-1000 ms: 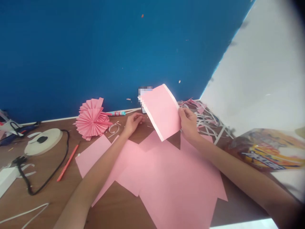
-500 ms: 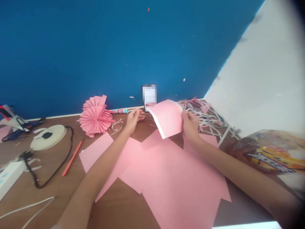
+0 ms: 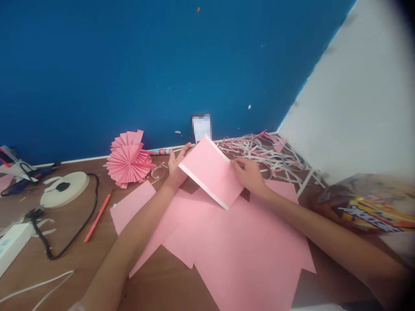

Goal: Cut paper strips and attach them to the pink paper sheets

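My right hand [image 3: 249, 175] pinches the right edge of a pink sheet of paper [image 3: 210, 172] that has white strips along two opposite edges. The sheet is held tilted above larger pink sheets [image 3: 240, 242] spread over the table. My left hand [image 3: 177, 166] is at the sheet's left corner, palm turned up and fingers spread. Part of that hand lies behind the sheet, and whether it touches the paper I cannot tell. To its left stands a pleated pink paper rosette [image 3: 129, 160].
A phone [image 3: 201, 127] leans on the blue wall. Paper strips [image 3: 272, 157] are heaped at back right, near a printed plastic bag [image 3: 372, 211]. At left lie a tape roll [image 3: 65, 190], a red pen [image 3: 97, 218], a black cable [image 3: 69, 242] and a power strip [image 3: 16, 244].
The pink sheet has come down and left, turning flatter, with my right hand still on it. My left hand has moved slightly left and turned palm up by the sheet's corner.
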Demonstrator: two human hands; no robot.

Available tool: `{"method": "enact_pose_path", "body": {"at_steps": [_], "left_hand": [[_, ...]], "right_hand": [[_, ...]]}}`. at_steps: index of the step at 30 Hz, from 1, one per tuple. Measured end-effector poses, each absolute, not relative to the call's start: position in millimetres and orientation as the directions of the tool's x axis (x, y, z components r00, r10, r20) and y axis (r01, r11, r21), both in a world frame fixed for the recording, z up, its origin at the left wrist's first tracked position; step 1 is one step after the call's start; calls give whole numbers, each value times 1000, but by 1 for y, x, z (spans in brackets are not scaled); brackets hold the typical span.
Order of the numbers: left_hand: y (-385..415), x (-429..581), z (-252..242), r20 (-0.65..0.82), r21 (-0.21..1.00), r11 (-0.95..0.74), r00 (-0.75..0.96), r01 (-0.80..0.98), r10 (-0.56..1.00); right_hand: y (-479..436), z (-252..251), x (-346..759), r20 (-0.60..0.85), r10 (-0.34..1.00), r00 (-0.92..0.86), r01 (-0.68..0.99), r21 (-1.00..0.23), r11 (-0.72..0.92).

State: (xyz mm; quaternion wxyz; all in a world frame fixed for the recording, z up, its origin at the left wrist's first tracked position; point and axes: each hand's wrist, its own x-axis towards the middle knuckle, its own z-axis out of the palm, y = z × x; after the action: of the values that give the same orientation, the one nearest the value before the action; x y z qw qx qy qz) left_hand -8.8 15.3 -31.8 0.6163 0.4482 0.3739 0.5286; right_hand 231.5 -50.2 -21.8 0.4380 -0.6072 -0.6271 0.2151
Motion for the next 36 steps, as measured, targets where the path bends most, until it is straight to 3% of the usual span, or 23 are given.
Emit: {"method": "enact_pose_path", "body": {"at_steps": [4, 11, 17, 23, 26, 31, 36], "left_hand": [[22, -10, -28, 101, 876, 1, 186, -483, 977], [23, -12, -25, 104, 890, -14, 172, -455, 980], [26, -12, -34, 106, 892, -38, 128, -450, 986], [32, -14, -44, 81, 928, -65, 29, -367, 996], [34, -14, -45, 59, 923, -29, 67, -383, 996], [28, -5, -40, 47, 918, 73, 289, -389, 956], [20, 4, -30, 43, 929, 78, 313, -362, 949]], "right_hand": [[-43, -14, 243, 316, 939, 132, 687, -712, 143], [-40, -1, 251, 365, 924, 119, 770, -621, 146], [-45, 11, 250, 478, 875, 84, 617, -714, 331], [-53, 20, 246, 608, 753, 251, 495, -749, 440], [-45, 17, 253, 573, 709, 412, 367, -816, 446], [-25, 1, 261, 307, 792, 527, 1, -933, 361], [-31, -8, 251, 236, 876, 421, 2, -966, 259]]}}
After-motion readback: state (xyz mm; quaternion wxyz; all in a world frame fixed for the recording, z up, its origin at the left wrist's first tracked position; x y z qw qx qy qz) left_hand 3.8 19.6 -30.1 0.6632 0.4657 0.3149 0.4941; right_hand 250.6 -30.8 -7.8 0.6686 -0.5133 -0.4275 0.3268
